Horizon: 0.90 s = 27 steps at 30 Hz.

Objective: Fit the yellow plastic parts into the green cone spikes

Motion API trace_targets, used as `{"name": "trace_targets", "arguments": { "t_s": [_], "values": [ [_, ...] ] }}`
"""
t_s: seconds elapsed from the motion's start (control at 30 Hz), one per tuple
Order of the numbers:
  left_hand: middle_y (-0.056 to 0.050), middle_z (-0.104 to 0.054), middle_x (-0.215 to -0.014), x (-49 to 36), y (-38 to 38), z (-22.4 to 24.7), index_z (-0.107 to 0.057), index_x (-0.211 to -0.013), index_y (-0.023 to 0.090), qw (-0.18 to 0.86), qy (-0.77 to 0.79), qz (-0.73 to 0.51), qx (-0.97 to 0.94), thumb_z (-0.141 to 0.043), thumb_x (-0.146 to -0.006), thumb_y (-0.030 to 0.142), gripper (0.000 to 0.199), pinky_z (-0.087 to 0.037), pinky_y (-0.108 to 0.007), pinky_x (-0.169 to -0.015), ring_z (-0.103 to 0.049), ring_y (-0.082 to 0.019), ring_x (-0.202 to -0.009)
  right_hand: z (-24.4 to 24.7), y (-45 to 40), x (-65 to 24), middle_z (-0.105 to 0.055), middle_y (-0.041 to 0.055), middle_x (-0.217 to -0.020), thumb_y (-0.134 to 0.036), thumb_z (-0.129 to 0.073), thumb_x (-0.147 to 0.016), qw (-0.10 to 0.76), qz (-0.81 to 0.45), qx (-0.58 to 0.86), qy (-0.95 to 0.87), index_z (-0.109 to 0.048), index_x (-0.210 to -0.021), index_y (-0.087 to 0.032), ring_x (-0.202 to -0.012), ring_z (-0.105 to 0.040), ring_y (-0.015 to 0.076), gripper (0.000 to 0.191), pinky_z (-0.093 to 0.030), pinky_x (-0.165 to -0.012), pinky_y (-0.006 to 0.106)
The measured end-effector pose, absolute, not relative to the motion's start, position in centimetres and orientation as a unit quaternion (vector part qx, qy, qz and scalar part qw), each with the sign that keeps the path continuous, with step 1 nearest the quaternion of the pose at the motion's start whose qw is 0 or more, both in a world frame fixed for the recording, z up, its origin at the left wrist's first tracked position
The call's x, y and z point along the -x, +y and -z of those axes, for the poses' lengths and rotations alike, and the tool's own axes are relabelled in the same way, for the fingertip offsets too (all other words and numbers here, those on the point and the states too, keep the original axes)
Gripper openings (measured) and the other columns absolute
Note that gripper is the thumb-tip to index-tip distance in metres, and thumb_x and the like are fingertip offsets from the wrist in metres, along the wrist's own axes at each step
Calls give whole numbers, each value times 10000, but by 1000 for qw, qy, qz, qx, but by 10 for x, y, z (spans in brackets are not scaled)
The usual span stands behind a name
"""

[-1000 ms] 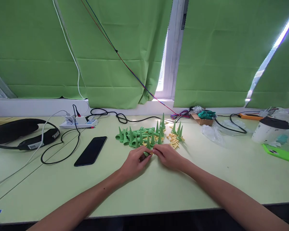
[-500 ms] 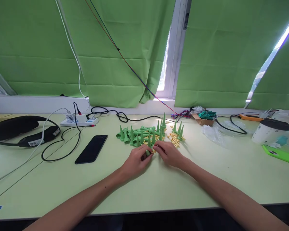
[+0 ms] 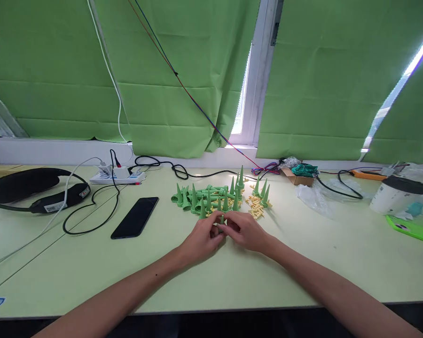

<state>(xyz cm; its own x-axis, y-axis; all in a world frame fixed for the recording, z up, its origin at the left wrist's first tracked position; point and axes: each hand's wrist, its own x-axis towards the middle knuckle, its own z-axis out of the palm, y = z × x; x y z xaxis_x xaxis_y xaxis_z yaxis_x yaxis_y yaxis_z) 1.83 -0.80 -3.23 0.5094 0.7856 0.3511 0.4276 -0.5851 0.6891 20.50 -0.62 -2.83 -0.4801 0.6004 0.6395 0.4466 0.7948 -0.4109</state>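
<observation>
The green cones (image 3: 194, 197) look matt plastic, the black phone (image 3: 135, 218) smooth, the curtains (image 3: 313, 94) cloth.

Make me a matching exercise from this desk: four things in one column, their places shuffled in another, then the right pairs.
Things
1. Small green cone
2. Dark phone
3. Heap of yellow pieces
4. Lidded cup

Places
A. At the far right, near a bright green case
B. On the table, just beyond the right hand
C. Between the two hands
D. Lying flat, to the left of the left hand

Right pairs: 1-C, 2-D, 3-B, 4-A
</observation>
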Motion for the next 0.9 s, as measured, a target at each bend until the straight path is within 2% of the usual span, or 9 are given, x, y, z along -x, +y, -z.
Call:
{"name": "trace_targets", "arguments": {
  "t_s": [0.3, 0.47, 0.57, 0.73, 0.9],
  "values": [
    [93, -460, -569, -20, -9, 32, -461, -1185, 188, 283, 356, -339, -823, -563, -843, 209, 357, -349, -195, -474, -447, -94, -484, 28, -6, -206, -478, -32, -622, -235, -488, -936, 407, -84, 313, -854, -453, -760, -207, -547, -388, 113, 181, -302, -528, 246],
    [55, -515, -698, -20, -11, 30, -460, -1177, 206, 279, 357, -368, -812, -603, -847, 251, 362, -397, -198, -493, -482, -94, -539, 22, -6, -208, -429, -42, -599, -217, -482, -900, 436, -72, 331, -834, -356, -694, -218, -524, -360, 103, 242, -284, -514, 241],
    [25, -556, -800, -19, -12, 30, -467, -1098, 206, 258, 347, -390, -813, -612, -857, 270, 289, -385, -190, -483, -467, -71, -528, 21, -4, -210, -395, -50, -577, -215, -495, -875, 463, -53, 348, -813, -315, -668, -223, -507, -343, 99, 274, -286, -509, 240],
    [46, -510, -646, -20, -13, 29, -553, -890, 180, 193, 321, -365, -852, -556, -909, 257, 80, -352, -198, -500, -414, -71, -510, 21, 1, -215, -356, -59, -550, -213, -488, -856, 506, -13, 374, -777, -300, -648, -228, -490, -328, 97, 280, -293, -502, 239],
    [34, -497, -591, -21, -16, 28, -607, -745, 169, 152, 291, -296, -897, -532, -922, 229, 201, -333, -219, -525, -416, -86, -536, 19, 5, -219, -352, -60, -547, -213, -490, -862, 537, 23, 400, -742, -315, -643, -227, -486, -332, 95, 281, -294, -499, 238]
  ]
}}
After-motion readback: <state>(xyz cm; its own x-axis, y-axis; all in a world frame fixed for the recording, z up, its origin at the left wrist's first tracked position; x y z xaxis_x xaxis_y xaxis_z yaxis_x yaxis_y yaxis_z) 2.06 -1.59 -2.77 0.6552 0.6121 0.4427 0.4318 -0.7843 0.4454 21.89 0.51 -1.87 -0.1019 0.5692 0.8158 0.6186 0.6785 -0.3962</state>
